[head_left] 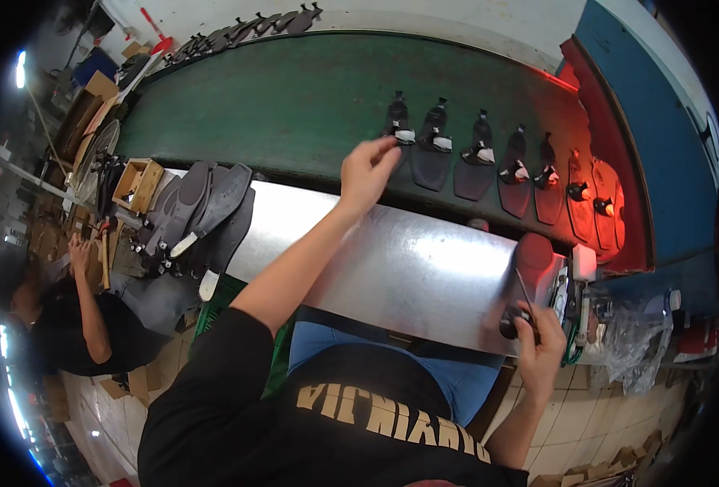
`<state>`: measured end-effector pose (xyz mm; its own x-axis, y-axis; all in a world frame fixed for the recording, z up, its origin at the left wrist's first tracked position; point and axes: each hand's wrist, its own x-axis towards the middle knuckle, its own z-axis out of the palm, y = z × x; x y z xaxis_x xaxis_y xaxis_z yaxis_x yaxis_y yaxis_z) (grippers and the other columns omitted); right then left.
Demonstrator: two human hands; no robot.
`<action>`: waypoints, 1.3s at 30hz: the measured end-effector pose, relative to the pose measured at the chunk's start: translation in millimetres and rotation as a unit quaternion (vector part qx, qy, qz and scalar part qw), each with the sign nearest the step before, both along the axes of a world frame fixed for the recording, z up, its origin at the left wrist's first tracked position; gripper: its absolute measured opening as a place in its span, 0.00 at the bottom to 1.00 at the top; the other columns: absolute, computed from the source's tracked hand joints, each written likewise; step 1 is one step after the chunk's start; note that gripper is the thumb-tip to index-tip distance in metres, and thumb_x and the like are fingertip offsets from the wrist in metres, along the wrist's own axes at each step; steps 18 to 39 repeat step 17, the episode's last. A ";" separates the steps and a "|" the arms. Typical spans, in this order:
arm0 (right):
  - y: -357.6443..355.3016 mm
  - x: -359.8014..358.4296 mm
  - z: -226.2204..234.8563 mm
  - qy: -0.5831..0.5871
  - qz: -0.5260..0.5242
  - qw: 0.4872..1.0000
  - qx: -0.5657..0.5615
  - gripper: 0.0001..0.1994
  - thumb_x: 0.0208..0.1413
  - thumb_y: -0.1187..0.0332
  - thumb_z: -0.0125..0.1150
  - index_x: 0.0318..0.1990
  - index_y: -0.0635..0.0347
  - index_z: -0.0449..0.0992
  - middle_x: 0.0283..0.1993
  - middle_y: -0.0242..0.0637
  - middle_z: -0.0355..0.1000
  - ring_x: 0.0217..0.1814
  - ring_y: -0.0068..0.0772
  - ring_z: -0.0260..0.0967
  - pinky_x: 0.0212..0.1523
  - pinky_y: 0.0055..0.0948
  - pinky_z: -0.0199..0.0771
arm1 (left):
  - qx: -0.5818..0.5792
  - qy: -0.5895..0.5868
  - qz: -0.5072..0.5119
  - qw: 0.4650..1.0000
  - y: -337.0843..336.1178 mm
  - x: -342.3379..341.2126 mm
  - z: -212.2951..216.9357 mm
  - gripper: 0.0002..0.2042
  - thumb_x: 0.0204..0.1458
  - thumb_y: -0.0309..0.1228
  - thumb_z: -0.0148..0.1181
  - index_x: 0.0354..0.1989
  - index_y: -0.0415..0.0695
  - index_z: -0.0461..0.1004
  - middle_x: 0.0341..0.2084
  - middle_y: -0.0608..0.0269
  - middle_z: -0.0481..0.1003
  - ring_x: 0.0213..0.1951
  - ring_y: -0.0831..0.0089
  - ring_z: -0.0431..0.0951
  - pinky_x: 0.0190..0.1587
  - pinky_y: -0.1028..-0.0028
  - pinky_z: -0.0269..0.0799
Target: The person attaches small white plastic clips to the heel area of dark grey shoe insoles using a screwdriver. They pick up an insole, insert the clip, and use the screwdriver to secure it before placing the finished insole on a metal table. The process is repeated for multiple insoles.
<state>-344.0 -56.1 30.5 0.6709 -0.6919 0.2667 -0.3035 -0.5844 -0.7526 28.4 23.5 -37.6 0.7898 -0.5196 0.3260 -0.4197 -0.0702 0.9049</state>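
My left hand point(368, 174) reaches over the near edge of the green conveyor belt point(278, 97). Its thumb and fingers are pinched at the white part of the leftmost dark sole-shaped piece point(398, 114) in a row of several. My right hand point(540, 339) is low at the right end of the shiny metal table point(408, 256), fingers closed round a thin stick-like tool point(524, 286). Beside those fingers sits a small dark rounded thing point(509, 321). Just beyond lies another dark sole point(535, 253), reddish in the light. The tool's lower end is hidden by the hand.
Dark soles point(193, 207) are piled on the table's left, by a wooden box point(138, 185). More pieces point(246, 32) line the belt's far edge. A red-lit blue machine point(647, 138) stands right, above clear plastic bags point(635, 341). Another person point(92, 316) works at left.
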 end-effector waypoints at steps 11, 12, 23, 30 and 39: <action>20.3 5.7 5.9 -0.003 -0.043 0.990 -0.135 0.18 0.59 0.81 0.47 0.58 0.70 0.68 0.39 0.37 0.64 0.34 0.28 0.60 0.35 0.22 0.62 | 0.154 -0.243 0.081 0.954 -42.9 55.7 -41.4 0.13 0.47 0.38 0.63 0.37 0.44 0.76 0.36 0.55 0.76 0.50 0.51 0.72 0.54 0.58 0.66; 27.6 15.3 2.1 -0.037 -0.042 0.996 -0.064 0.19 0.57 0.81 0.50 0.57 0.68 0.69 0.38 0.37 0.64 0.32 0.30 0.60 0.33 0.24 0.62 | 0.154 -0.212 0.067 0.963 -39.7 51.5 -38.9 0.12 0.46 0.38 0.63 0.36 0.44 0.76 0.35 0.55 0.76 0.51 0.50 0.72 0.55 0.58 0.65; 26.2 56.7 -43.4 0.063 0.027 0.995 -0.079 0.19 0.57 0.78 0.54 0.56 0.58 0.72 0.44 0.39 0.67 0.32 0.35 0.64 0.32 0.27 0.67 | 0.202 -0.233 0.070 0.949 -20.4 41.7 -41.4 0.17 0.46 0.43 0.65 0.42 0.49 0.75 0.46 0.49 0.73 0.58 0.43 0.66 0.61 0.50 0.57; 26.2 56.7 -43.4 0.063 0.027 0.995 -0.079 0.19 0.57 0.78 0.54 0.56 0.58 0.72 0.44 0.39 0.67 0.32 0.35 0.64 0.32 0.27 0.67 | 0.202 -0.233 0.070 0.949 -20.4 41.7 -41.4 0.17 0.46 0.43 0.65 0.42 0.49 0.75 0.46 0.49 0.73 0.58 0.43 0.66 0.61 0.50 0.57; 26.2 56.7 -43.4 0.063 0.027 0.995 -0.079 0.19 0.57 0.78 0.54 0.56 0.58 0.72 0.44 0.39 0.67 0.32 0.35 0.64 0.32 0.27 0.67 | 0.202 -0.233 0.070 0.949 -20.4 41.7 -41.4 0.17 0.46 0.43 0.65 0.42 0.49 0.75 0.46 0.49 0.73 0.58 0.43 0.66 0.61 0.50 0.57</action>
